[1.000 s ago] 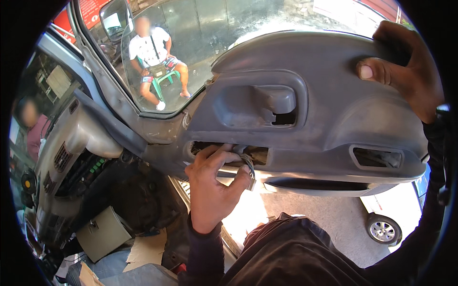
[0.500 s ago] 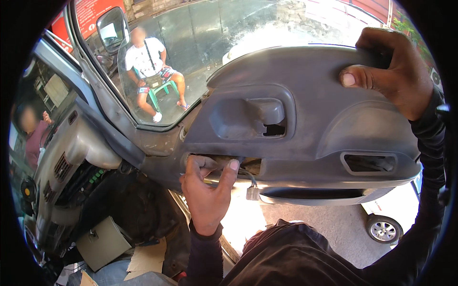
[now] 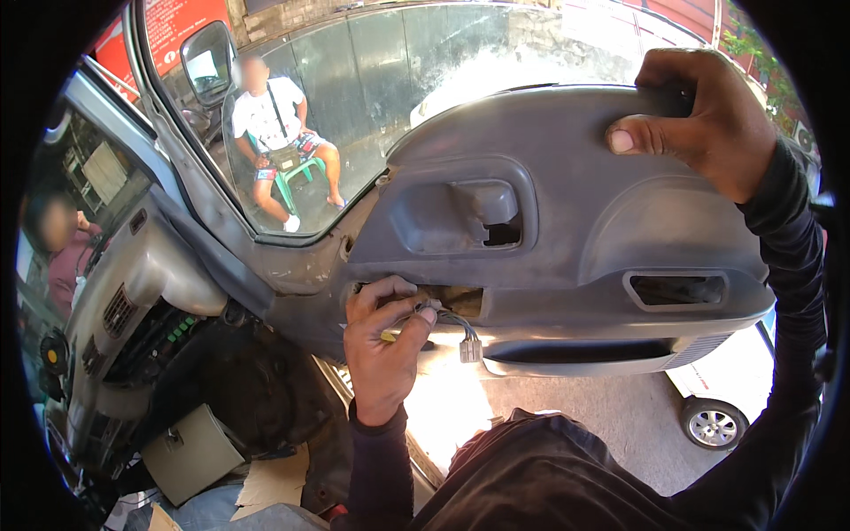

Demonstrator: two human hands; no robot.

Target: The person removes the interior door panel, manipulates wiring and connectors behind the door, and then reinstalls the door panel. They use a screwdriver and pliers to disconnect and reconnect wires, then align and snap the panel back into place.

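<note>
A dark grey door panel (image 3: 567,221) fills the middle of the view, with a long cutout (image 3: 465,301) low in its near face. My left hand (image 3: 381,341) is at this cutout, thumb and fingers pinched on a bundle of wires (image 3: 453,320). From the pinch the wires run to a light grey plug connector (image 3: 470,350), which hangs over the panel's lower lip. My right hand (image 3: 713,119) grips the upper right edge of the panel, thumb on the inner face and fingers bent over the top.
On the left is the dashboard (image 3: 155,274), with open gaps in it. A beige box-like piece (image 3: 190,451) and torn cardboard (image 3: 270,478) lie below. Beyond the window a person (image 3: 274,115) sits on a green stool; another person (image 3: 66,257) is at far left.
My left hand has drawn slightly out of the cutout, and more of the wires shows at its fingers. My right hand and the panel have shifted a little left in view.
</note>
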